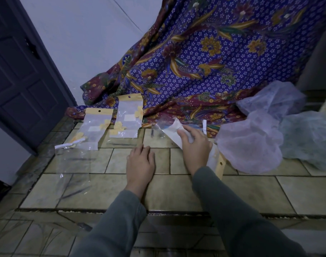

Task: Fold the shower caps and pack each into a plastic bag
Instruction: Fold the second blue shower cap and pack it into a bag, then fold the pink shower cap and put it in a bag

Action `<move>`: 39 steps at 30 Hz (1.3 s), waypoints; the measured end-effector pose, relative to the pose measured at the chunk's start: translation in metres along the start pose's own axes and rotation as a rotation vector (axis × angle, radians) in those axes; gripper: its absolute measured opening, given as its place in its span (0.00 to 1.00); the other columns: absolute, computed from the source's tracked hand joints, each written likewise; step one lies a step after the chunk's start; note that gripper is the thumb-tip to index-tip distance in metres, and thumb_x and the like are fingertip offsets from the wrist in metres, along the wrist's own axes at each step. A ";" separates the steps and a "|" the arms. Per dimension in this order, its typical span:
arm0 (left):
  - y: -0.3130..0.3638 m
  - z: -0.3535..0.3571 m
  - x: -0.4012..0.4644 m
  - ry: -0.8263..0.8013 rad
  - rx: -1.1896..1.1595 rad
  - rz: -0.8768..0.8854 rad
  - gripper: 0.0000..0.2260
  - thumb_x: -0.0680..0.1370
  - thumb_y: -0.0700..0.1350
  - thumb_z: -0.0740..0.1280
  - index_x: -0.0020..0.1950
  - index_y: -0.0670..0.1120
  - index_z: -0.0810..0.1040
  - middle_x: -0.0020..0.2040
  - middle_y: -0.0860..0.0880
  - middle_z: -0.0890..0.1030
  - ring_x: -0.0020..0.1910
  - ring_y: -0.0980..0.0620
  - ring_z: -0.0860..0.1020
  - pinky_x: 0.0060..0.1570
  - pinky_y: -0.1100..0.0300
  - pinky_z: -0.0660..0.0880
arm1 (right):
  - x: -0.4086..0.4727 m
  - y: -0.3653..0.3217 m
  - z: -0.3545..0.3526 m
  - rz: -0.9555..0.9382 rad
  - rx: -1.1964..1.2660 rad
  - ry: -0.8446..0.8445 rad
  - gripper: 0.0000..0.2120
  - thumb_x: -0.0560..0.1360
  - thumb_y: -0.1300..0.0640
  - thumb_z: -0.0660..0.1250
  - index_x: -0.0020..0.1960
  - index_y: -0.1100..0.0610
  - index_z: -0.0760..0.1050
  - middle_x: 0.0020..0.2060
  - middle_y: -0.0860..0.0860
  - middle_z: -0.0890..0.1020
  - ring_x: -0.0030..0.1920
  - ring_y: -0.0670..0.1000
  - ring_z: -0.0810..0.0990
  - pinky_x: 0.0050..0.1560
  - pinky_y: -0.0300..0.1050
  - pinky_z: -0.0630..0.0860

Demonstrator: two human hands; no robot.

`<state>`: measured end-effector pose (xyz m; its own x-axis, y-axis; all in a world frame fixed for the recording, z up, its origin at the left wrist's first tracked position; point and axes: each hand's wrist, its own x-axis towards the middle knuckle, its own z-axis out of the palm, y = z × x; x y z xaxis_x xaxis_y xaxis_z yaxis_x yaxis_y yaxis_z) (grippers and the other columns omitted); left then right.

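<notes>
My right hand (193,143) holds down a clear plastic bag (170,129) with a yellow header strip (220,164), its fingers curled over a folded white shower cap inside the bag. My left hand (140,162) rests flat on the tiled floor, holding nothing. Two packed bags with yellow headers lie at the back left, one (95,127) beside the other (129,117). An empty clear bag (75,160) lies flat on the tiles to the left. Loose shower caps are heaped at the right: a lilac one (249,143), a pale blue one (273,97) and a greenish one (310,134).
A purple floral cloth (205,58) drapes down at the back and spreads onto the floor. A dark door (23,71) stands at the left beside a white wall. A step edge (158,212) crosses the beige tiled floor (177,191) near me.
</notes>
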<state>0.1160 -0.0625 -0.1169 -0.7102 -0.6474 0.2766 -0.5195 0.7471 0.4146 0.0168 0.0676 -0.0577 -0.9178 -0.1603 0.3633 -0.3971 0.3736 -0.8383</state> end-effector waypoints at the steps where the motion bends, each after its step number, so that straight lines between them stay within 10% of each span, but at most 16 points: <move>1: 0.000 0.001 0.000 -0.001 0.030 -0.003 0.19 0.79 0.51 0.57 0.64 0.45 0.76 0.66 0.45 0.75 0.65 0.44 0.69 0.62 0.51 0.65 | 0.003 -0.005 0.002 0.004 0.046 0.009 0.11 0.75 0.49 0.68 0.56 0.49 0.81 0.52 0.46 0.82 0.55 0.49 0.77 0.58 0.50 0.67; 10: 0.005 0.001 0.002 0.013 0.093 -0.021 0.20 0.74 0.52 0.57 0.59 0.46 0.78 0.63 0.45 0.76 0.61 0.44 0.72 0.57 0.50 0.68 | 0.052 -0.041 0.030 -0.389 -0.147 -0.165 0.10 0.77 0.48 0.65 0.56 0.46 0.80 0.52 0.43 0.81 0.55 0.47 0.75 0.50 0.43 0.53; 13: 0.007 0.001 0.003 0.009 0.112 -0.015 0.19 0.73 0.52 0.57 0.58 0.46 0.77 0.62 0.45 0.76 0.60 0.44 0.72 0.56 0.49 0.69 | 0.069 -0.024 0.036 -0.444 -0.324 -0.255 0.11 0.78 0.49 0.63 0.57 0.47 0.79 0.54 0.44 0.81 0.59 0.49 0.73 0.63 0.52 0.53; 26: 0.011 0.001 0.008 -0.002 0.140 -0.031 0.20 0.72 0.52 0.57 0.59 0.46 0.76 0.59 0.45 0.75 0.60 0.45 0.71 0.56 0.50 0.67 | 0.084 0.001 0.043 -0.280 -0.287 -0.462 0.18 0.79 0.55 0.61 0.68 0.57 0.72 0.67 0.54 0.71 0.67 0.54 0.66 0.70 0.51 0.60; 39: 0.074 0.023 -0.006 -0.049 0.036 0.077 0.17 0.74 0.53 0.63 0.61 0.48 0.75 0.64 0.45 0.72 0.60 0.43 0.68 0.58 0.49 0.66 | 0.003 0.034 -0.054 -0.214 -0.872 -0.061 0.17 0.65 0.54 0.70 0.54 0.50 0.76 0.49 0.52 0.73 0.49 0.55 0.70 0.44 0.50 0.65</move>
<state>0.0710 0.0003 -0.1083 -0.7705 -0.5806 0.2630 -0.4789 0.7996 0.3623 0.0009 0.1286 -0.0631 -0.8326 -0.3451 0.4332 -0.4404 0.8868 -0.1400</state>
